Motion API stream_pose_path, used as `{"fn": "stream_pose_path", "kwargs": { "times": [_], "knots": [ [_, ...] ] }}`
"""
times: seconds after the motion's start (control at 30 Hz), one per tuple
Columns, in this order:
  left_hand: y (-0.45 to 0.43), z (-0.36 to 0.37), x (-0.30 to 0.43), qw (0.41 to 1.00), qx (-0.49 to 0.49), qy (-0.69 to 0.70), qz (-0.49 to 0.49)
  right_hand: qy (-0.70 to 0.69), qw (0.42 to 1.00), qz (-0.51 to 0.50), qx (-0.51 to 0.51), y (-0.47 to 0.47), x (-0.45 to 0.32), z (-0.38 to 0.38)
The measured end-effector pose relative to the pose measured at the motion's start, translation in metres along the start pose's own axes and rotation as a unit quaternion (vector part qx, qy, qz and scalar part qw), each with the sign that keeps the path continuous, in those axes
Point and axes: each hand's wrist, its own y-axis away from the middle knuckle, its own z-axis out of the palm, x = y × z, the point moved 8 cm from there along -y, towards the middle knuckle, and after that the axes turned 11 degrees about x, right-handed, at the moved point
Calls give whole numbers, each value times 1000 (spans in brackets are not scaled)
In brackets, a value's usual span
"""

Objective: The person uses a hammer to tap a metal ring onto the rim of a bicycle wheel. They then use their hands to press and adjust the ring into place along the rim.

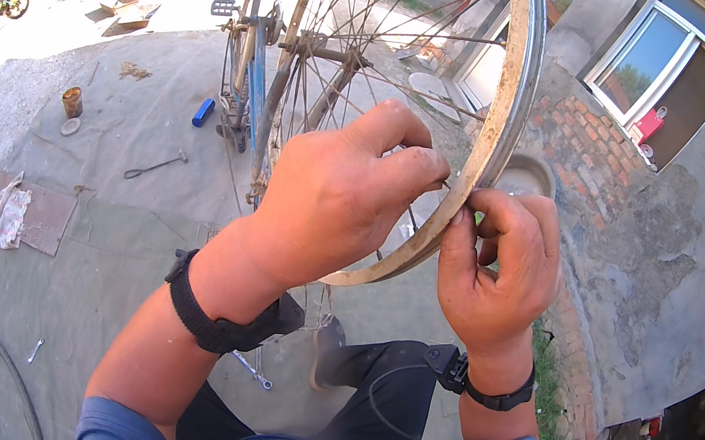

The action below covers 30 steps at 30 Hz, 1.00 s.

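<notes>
A bare bicycle wheel rim, whitish inside with worn metal on its outer edge, stands upright in front of me without a tyre. Thin rusty spokes run to its hub. My left hand is inside the wheel, thumb and forefinger pinched around a thin dark spoke end close to the rim. From outside, my right hand brings thumb and forefinger together against the rim's outer edge, opposite the left fingertips. Whether a small part sits between those right fingers is hidden.
Beyond the wheel stands a blue bicycle frame. On the ground lie a blue box, a rusty can, a metal hook-like tool, spanners, a cloth and a black tyre. A basin stands by the wall at right.
</notes>
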Motion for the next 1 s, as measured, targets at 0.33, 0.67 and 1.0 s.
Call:
{"fn": "stream_pose_path", "kwargs": {
  "times": [0.33,0.67,1.0],
  "knots": [
    [1,-1,0,1000,-3,1,-6,-53,998,32,14,1,-2,3],
    [1,1,-2,1000,5,1,14,-38,999,32,14,2,1,4],
    [3,2,-2,1000,-3,-1,10,2,1000,-25,6,4,-2,1]
  ]
}}
